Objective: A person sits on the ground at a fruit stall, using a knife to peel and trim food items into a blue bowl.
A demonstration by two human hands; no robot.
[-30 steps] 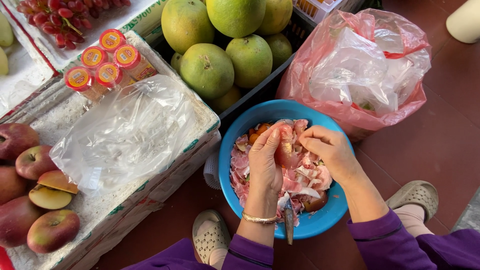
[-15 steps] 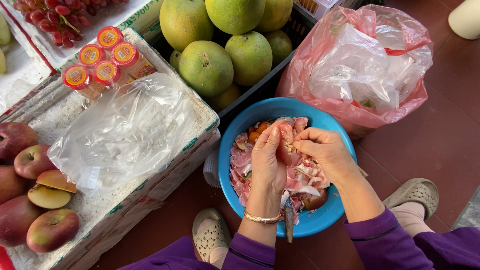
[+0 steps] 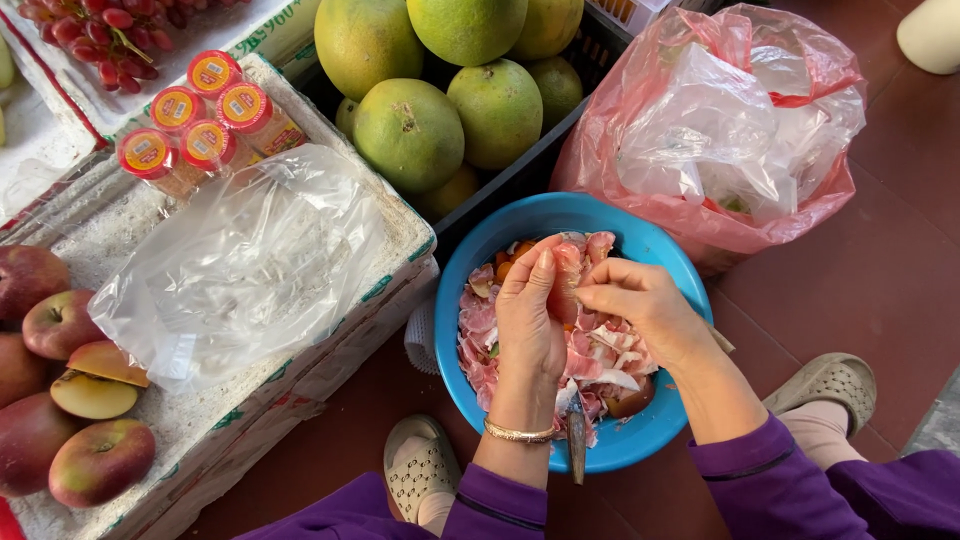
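Note:
Over a blue bowl (image 3: 500, 235) my two hands grip one pink pomelo segment (image 3: 566, 275). My left hand (image 3: 528, 320), with a gold bracelet on the wrist, cups the segment from the left. The fingers of my right hand (image 3: 640, 305) pinch its skin from the right. Pink peelings and pith fill the bowl beneath. A knife (image 3: 577, 440) lies across the bowl's near rim, by my left wrist.
Large green pomelos (image 3: 410, 130) sit in a dark crate behind the bowl. A pink plastic bag (image 3: 720, 130) stands at the right. On the left is a white foam box with a clear bag (image 3: 240, 265), small red-lidded cups (image 3: 195, 110), apples (image 3: 60, 325) and grapes (image 3: 90, 30).
Both hands have shifted slightly up and left over the bowl, still working on the same pink segment.

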